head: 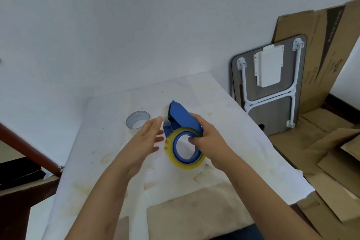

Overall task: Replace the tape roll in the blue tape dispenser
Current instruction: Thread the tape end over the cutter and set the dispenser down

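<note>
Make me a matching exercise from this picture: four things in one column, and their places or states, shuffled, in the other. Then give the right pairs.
Things
1. yellow tape roll
2. empty tape core
3. right hand
4. left hand

Places or states
A. open, fingers spread, touching nothing
B. standing alone on the white cloth, left of the hands
C. gripping the blue tape dispenser
D. sitting on the dispenser's blue hub

Pairs: 1-D, 2-B, 3-C, 4-A
</note>
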A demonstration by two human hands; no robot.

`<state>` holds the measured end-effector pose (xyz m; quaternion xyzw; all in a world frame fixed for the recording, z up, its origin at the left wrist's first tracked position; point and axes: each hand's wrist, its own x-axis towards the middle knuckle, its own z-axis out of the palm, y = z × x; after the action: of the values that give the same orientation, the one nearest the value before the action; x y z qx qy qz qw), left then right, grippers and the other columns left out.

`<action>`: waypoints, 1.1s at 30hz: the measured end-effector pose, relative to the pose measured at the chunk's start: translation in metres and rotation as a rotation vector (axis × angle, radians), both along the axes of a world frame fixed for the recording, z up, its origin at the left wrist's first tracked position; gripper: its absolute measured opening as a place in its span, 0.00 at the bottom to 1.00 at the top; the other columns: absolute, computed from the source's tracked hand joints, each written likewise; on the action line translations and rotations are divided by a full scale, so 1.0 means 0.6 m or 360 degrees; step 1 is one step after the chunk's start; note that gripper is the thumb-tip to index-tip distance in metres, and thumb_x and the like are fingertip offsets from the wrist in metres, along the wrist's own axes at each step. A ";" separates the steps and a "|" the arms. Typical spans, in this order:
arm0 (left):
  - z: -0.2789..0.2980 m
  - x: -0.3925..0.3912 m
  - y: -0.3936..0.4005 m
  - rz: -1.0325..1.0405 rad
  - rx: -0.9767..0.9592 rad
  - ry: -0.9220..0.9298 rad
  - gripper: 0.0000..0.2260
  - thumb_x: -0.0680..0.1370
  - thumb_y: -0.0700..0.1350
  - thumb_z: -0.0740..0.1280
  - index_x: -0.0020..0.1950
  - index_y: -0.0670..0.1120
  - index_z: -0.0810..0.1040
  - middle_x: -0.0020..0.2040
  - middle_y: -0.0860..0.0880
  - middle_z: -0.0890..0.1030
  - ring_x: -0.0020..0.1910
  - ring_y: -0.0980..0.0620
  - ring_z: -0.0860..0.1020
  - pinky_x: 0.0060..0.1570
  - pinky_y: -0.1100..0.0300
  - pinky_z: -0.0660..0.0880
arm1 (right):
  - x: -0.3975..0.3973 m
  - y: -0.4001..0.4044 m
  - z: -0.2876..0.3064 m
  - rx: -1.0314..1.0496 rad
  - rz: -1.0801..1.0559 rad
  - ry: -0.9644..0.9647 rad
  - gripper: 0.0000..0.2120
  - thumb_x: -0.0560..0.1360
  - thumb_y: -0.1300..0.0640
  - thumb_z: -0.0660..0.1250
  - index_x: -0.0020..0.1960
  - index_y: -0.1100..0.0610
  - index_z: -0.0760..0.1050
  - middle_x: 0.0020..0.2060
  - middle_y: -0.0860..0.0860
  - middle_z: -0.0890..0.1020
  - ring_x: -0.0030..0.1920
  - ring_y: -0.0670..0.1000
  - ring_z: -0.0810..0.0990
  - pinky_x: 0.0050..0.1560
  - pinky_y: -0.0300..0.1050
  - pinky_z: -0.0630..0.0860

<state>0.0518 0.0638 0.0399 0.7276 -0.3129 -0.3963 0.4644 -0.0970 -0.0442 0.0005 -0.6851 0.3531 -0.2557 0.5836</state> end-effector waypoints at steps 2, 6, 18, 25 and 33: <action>0.013 0.016 0.002 0.0173 -0.0153 -0.0217 0.23 0.81 0.62 0.56 0.71 0.52 0.73 0.67 0.52 0.78 0.65 0.52 0.77 0.68 0.50 0.72 | -0.004 -0.002 0.004 -0.0295 -0.0004 0.0018 0.31 0.73 0.71 0.63 0.69 0.44 0.70 0.62 0.49 0.76 0.59 0.51 0.76 0.56 0.45 0.76; 0.053 0.029 -0.001 0.0143 -0.0373 -0.0479 0.19 0.82 0.61 0.53 0.61 0.58 0.81 0.64 0.57 0.80 0.66 0.55 0.74 0.66 0.55 0.66 | -0.002 -0.005 0.011 -0.0616 0.0018 -0.0019 0.30 0.73 0.72 0.63 0.69 0.47 0.71 0.64 0.47 0.76 0.60 0.46 0.76 0.56 0.31 0.72; 0.060 0.049 -0.033 -0.0203 -0.0283 -0.0873 0.22 0.84 0.60 0.48 0.55 0.56 0.81 0.55 0.58 0.82 0.60 0.58 0.76 0.57 0.61 0.67 | -0.007 -0.021 0.018 -0.0562 0.0140 0.0120 0.23 0.74 0.69 0.64 0.64 0.48 0.71 0.55 0.46 0.80 0.46 0.43 0.78 0.43 0.26 0.73; 0.059 0.066 -0.064 -0.0287 -0.0159 -0.0870 0.28 0.82 0.63 0.47 0.47 0.51 0.84 0.59 0.53 0.77 0.62 0.56 0.73 0.62 0.57 0.64 | 0.003 -0.056 0.038 -0.0631 0.0286 0.0374 0.18 0.74 0.65 0.69 0.59 0.51 0.71 0.61 0.49 0.72 0.56 0.48 0.76 0.54 0.43 0.76; 0.018 0.119 -0.117 -0.0235 0.0143 -0.0688 0.34 0.78 0.71 0.45 0.45 0.50 0.84 0.49 0.51 0.84 0.54 0.50 0.79 0.59 0.54 0.70 | 0.043 -0.113 0.052 -0.0580 0.0364 0.0555 0.15 0.73 0.62 0.71 0.58 0.54 0.78 0.53 0.52 0.80 0.48 0.50 0.78 0.46 0.39 0.75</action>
<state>0.1231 -0.0063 0.0504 0.7906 -0.4395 -0.2775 0.3235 -0.0711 -0.1120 0.0319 -0.8479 0.3168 -0.1258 0.4061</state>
